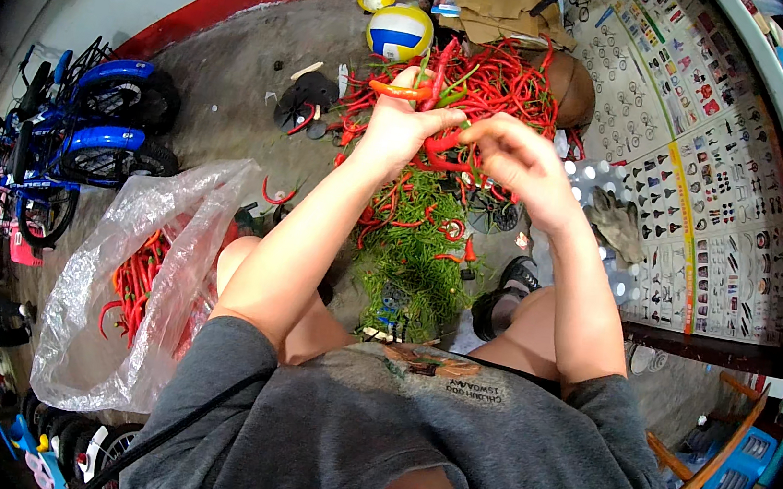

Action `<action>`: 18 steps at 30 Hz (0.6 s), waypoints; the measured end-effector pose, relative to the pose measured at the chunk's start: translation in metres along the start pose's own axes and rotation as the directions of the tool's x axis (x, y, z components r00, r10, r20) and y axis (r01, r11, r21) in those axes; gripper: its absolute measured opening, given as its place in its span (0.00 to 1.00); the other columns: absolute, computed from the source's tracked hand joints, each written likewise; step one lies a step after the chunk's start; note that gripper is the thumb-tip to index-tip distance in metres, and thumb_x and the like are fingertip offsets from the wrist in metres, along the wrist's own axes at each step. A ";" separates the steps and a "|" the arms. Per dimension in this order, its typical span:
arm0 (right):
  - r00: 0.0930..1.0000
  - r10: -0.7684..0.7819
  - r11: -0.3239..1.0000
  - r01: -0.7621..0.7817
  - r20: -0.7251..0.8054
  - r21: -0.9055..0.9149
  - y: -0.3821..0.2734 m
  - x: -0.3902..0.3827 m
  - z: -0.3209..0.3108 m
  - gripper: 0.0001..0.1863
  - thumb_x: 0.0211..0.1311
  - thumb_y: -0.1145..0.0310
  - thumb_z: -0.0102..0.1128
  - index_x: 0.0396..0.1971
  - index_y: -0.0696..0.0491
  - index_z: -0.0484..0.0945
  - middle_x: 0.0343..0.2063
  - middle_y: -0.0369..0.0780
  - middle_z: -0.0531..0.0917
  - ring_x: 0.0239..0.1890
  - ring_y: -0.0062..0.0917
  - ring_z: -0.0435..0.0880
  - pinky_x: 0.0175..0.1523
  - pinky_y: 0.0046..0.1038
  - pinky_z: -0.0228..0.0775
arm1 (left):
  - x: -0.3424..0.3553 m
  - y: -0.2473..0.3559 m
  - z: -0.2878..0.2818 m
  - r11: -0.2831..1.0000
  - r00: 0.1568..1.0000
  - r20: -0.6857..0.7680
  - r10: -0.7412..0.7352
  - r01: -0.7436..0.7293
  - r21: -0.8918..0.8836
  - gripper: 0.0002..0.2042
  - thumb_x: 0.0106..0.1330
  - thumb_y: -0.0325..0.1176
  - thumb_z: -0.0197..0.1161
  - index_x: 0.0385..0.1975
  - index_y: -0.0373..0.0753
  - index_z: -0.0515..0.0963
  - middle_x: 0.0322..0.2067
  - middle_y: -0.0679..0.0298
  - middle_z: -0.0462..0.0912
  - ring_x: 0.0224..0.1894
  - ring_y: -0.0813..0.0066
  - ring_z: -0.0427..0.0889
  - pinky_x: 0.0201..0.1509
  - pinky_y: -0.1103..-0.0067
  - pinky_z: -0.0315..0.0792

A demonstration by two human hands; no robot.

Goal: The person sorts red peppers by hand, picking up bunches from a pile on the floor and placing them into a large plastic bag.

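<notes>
My left hand (397, 129) is closed around several chili peppers (444, 65), mostly red, with an orange one (397, 91) and a green one among them. Close beside it, the curled fingers of my right hand (528, 168) pinch a red chili pepper (442, 144). Exactly where those fingertips grip is partly hidden. Beyond both hands spreads a large heap of long red chili peppers (516, 80) on the floor. Beneath my hands lies a mound of green stems (416, 286), with a few red peppers scattered over it.
At my left stands an open clear plastic bag (75, 353) with red chili peppers (141, 279) inside. Blue bicycles (105, 135) are farther left. A ball (399, 33) and flattened cardboard (496, 5) lie behind the heap. Plastic bottles (602, 177) and a grey glove (616, 222) sit at right.
</notes>
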State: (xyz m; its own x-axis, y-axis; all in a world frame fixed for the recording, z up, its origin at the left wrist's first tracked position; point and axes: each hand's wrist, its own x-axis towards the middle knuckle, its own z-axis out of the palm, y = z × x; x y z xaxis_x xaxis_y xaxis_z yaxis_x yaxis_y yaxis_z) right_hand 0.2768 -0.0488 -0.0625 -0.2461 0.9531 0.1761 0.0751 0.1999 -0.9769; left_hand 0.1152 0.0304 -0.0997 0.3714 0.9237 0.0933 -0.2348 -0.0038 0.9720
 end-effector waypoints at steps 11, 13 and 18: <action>0.958 0.224 0.851 -0.101 -0.182 0.516 0.024 0.007 -0.003 0.07 0.61 0.68 0.54 0.34 0.57 0.74 0.22 0.32 0.75 0.23 0.12 0.71 0.29 0.16 0.64 | -0.011 0.004 0.008 0.990 0.971 0.236 -0.023 -0.010 0.139 0.21 0.48 0.24 0.69 0.40 0.37 0.67 0.35 0.67 0.76 0.38 0.81 0.74 0.44 0.80 0.69; 0.935 0.233 0.932 -0.135 -0.268 0.336 0.021 0.006 0.003 0.07 0.61 0.69 0.54 0.34 0.57 0.73 0.22 0.33 0.76 0.23 0.12 0.72 0.29 0.16 0.64 | -0.014 0.010 0.008 0.988 0.956 0.274 -0.101 0.063 0.144 0.22 0.47 0.25 0.70 0.41 0.37 0.67 0.35 0.68 0.76 0.39 0.81 0.73 0.45 0.80 0.69; 0.924 0.261 0.941 -0.179 -0.279 0.287 0.029 0.008 0.006 0.07 0.59 0.68 0.56 0.34 0.56 0.73 0.22 0.31 0.76 0.24 0.12 0.72 0.28 0.15 0.64 | -0.016 0.007 0.006 0.980 0.945 0.317 -0.077 0.014 0.198 0.22 0.47 0.25 0.69 0.41 0.37 0.67 0.37 0.68 0.75 0.40 0.81 0.73 0.45 0.80 0.69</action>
State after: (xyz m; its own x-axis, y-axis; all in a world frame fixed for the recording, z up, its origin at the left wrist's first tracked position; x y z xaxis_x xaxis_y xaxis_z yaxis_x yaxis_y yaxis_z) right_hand 0.2717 -0.0370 -0.0904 0.0616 0.9964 -0.0585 -0.1624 -0.0478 -0.9856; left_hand 0.1129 0.0138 -0.0933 0.6543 0.7518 0.0817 -0.0476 -0.0668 0.9966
